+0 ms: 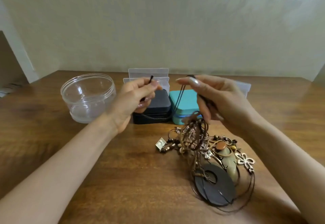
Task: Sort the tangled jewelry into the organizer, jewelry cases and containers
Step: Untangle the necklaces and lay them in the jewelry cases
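Pinching black cord (pixel 182 92): left hand (pixel 135 99) at end, right hand (pixel 216 100) above jewelry tangle (pixel 202 146).

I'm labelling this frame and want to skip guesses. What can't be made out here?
All in the head view:
- Organizer: lower part hidden behind the left hand and black case.
- Clear box: mostly hidden behind the right hand.
- Black case, teal case: shut, contents unseen.
- Cord: its run inside both hands is hidden by fingers.
- Tangle: blurred; which strand bears which pendant is unclear.
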A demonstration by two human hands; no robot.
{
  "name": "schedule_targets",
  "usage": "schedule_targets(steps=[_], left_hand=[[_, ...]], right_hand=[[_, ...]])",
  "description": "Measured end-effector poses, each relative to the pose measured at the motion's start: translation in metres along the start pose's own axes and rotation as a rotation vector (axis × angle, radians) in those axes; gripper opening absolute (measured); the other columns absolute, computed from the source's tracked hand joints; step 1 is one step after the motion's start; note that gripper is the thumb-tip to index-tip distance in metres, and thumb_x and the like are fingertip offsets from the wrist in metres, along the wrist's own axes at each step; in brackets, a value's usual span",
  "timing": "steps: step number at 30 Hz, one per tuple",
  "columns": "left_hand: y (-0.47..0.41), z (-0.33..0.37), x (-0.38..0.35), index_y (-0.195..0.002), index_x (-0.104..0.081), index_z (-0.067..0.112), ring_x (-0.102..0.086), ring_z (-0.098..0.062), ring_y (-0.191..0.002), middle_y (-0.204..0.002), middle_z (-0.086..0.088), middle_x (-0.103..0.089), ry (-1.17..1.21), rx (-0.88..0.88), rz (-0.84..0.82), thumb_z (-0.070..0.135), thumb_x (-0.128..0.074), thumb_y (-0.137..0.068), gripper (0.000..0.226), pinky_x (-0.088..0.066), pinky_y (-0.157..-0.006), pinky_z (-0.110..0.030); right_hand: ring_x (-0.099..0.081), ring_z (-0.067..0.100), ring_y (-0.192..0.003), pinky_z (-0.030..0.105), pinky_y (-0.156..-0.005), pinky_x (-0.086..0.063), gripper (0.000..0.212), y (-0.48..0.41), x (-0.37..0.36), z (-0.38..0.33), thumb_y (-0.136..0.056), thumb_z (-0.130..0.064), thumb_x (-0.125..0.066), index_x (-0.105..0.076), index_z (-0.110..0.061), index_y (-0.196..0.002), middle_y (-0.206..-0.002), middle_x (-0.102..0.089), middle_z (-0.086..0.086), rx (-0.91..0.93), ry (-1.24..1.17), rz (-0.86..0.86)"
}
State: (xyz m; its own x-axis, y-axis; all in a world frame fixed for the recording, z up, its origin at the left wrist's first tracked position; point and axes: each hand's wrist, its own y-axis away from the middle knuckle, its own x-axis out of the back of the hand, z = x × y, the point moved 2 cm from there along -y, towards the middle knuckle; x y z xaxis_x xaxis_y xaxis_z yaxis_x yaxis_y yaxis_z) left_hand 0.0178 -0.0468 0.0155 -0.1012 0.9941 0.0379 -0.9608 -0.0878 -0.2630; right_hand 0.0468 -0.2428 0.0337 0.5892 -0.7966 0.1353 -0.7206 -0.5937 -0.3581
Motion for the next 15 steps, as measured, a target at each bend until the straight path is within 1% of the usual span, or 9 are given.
schedule_targets(steps=[3, 4, 6, 8, 10, 11, 12, 13, 15], left_hand=[[0.011, 0.004, -0.02, -0.093, -0.065, 0.018, -0.024, -0.001, -0.039, -0.049, 0.011, -0.032, -0.051, 0.027, -0.182, 0.051, -0.055, -0.07, 0.041, -0.019, -0.037, -0.011], [0.013, 0.004, -0.026, -0.098, -0.064, 0.018, -0.027, 0.0, -0.038, -0.048, 0.013, -0.035, -0.073, 0.026, -0.242, 0.052, -0.055, -0.064, 0.049, -0.021, -0.037, -0.01], [0.017, 0.005, -0.035, -0.103, -0.06, 0.014, -0.045, 0.002, -0.041, -0.05, 0.013, -0.051, -0.112, -0.023, -0.312, 0.039, -0.058, -0.066, 0.045, -0.033, -0.041, -0.006], [0.015, 0.001, -0.035, -0.099, -0.062, 0.016, -0.064, 0.0, -0.067, -0.072, 0.01, -0.068, -0.222, -0.118, -0.245, 0.032, -0.069, -0.067, 0.036, -0.049, -0.061, -0.01], [0.012, -0.005, -0.03, -0.098, -0.057, 0.024, -0.068, -0.015, -0.086, -0.091, -0.003, -0.07, -0.322, -0.176, -0.131, 0.045, -0.077, -0.063, 0.046, -0.055, -0.078, -0.028], [0.011, -0.007, -0.028, -0.1, -0.053, 0.028, -0.068, -0.02, -0.088, -0.092, -0.007, -0.07, -0.33, -0.168, -0.095, 0.049, -0.077, -0.06, 0.051, -0.055, -0.082, -0.036], [0.011, -0.008, -0.028, -0.104, -0.051, 0.032, -0.068, -0.02, -0.089, -0.09, -0.006, -0.07, -0.326, -0.165, -0.096, 0.048, -0.075, -0.059, 0.054, -0.055, -0.084, -0.039], [0.012, -0.007, -0.029, -0.109, -0.051, 0.034, -0.068, -0.017, -0.09, -0.09, -0.003, -0.071, -0.33, -0.168, -0.121, 0.045, -0.073, -0.061, 0.054, -0.054, -0.086, -0.038], [0.015, -0.004, -0.032, -0.113, -0.059, 0.029, -0.065, -0.011, -0.096, -0.096, 0.002, -0.07, -0.429, -0.22, -0.188, 0.042, -0.066, -0.071, 0.044, -0.052, -0.089, -0.035]], right_hand=[[-0.027, 0.013, -0.028, 0.018, -0.032, -0.021, 0.029, 0.0, -0.009, 0.006, -0.09, -0.033, -0.05, -0.07, -0.019, -0.106, -0.035, -0.038, 0.004, -0.032, 0.108, -0.044], [-0.026, 0.013, -0.027, 0.018, -0.033, -0.02, 0.028, 0.0, -0.01, 0.007, -0.09, -0.034, -0.05, -0.07, -0.02, -0.102, -0.035, -0.039, 0.004, -0.056, 0.107, -0.056], [-0.027, 0.013, -0.028, 0.018, -0.033, -0.019, 0.027, 0.0, -0.011, 0.007, -0.089, -0.034, -0.05, -0.071, -0.018, -0.095, -0.035, -0.042, 0.005, -0.105, 0.104, -0.091], [-0.025, 0.012, -0.029, 0.017, -0.034, -0.019, 0.032, 0.0, -0.01, 0.007, -0.087, -0.036, -0.051, -0.071, -0.011, -0.093, -0.036, -0.042, 0.007, -0.129, 0.114, -0.113], [-0.025, 0.01, -0.029, 0.016, -0.034, -0.021, 0.037, 0.001, -0.011, 0.005, -0.085, -0.037, -0.052, -0.07, -0.005, -0.091, -0.037, -0.042, 0.007, -0.141, 0.114, -0.108], [-0.025, 0.01, -0.03, 0.015, -0.035, -0.022, 0.037, 0.001, -0.011, 0.005, -0.084, -0.038, -0.052, -0.069, -0.005, -0.089, -0.037, -0.042, 0.006, -0.142, 0.119, -0.103], [-0.025, 0.01, -0.03, 0.015, -0.035, -0.022, 0.036, 0.001, -0.012, 0.005, -0.084, -0.039, -0.053, -0.069, -0.006, -0.086, -0.037, -0.041, 0.006, -0.14, 0.131, -0.095], [-0.026, 0.01, -0.03, 0.015, -0.035, -0.023, 0.035, 0.001, -0.012, 0.005, -0.085, -0.038, -0.054, -0.069, -0.007, -0.083, -0.037, -0.041, 0.007, -0.138, 0.146, -0.082], [-0.026, 0.01, -0.03, 0.014, -0.035, -0.023, 0.03, 0.0, -0.012, 0.007, -0.087, -0.035, -0.055, -0.069, -0.01, -0.079, -0.037, -0.043, 0.007, -0.126, 0.17, -0.057]])
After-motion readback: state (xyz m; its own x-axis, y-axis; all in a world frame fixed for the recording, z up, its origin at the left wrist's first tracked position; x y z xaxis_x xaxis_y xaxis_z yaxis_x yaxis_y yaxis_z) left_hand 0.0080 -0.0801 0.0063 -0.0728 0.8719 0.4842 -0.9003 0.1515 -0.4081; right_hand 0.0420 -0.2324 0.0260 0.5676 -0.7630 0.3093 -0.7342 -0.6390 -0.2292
